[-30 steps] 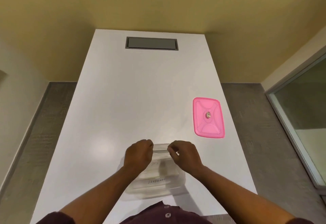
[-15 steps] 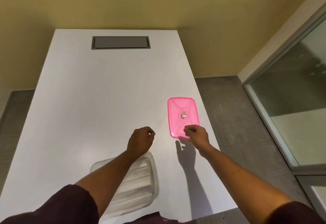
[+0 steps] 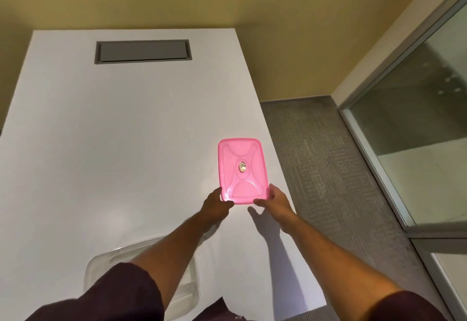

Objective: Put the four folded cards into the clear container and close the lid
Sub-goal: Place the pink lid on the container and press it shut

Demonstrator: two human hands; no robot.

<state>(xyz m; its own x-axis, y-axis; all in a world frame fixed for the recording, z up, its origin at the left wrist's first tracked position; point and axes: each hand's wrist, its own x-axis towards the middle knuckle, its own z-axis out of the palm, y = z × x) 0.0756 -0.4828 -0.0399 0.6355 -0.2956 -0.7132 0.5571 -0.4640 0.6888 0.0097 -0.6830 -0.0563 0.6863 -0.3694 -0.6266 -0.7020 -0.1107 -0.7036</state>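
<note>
Head view: the pink lid (image 3: pixel 242 170) lay flat on the white table (image 3: pixel 113 144), near its right edge, w/ both my hands on its near end. A half-sec before, only my right hand (image 3: pixel 274 202) had reached that end, and my left hand (image 3: pixel 214 207) hung mid-air w/ fingers curled on nothing; a full sec back, both were down at the clear container (image 3: pixel 192 288). So I had left the box & gone for the lid. Judgement: card loading looked done, closing step begun, lid not yet lifted.

Hand state: left gripped the near-left corner, thumb along the near edge, fingers up the side. Right gripped the near-right corner the same way. Hands apart, lid between them.

Container sat close to my body, well apart from the lid, mostly hidden under my left forearm; cards inside could not be counted here.

Materials: lid was glossy pink plastic, rounded rectangle, raised X-pattern ribs, small metallic-looking disc at centre. Container: thin see-through plastic, rounded corners. Table: smooth matte white w/ a grey recessed hatch (image 3: pixel 143 51) at the far end. Floor beyond: grey carpet (image 3: pixel 328 169).
</note>
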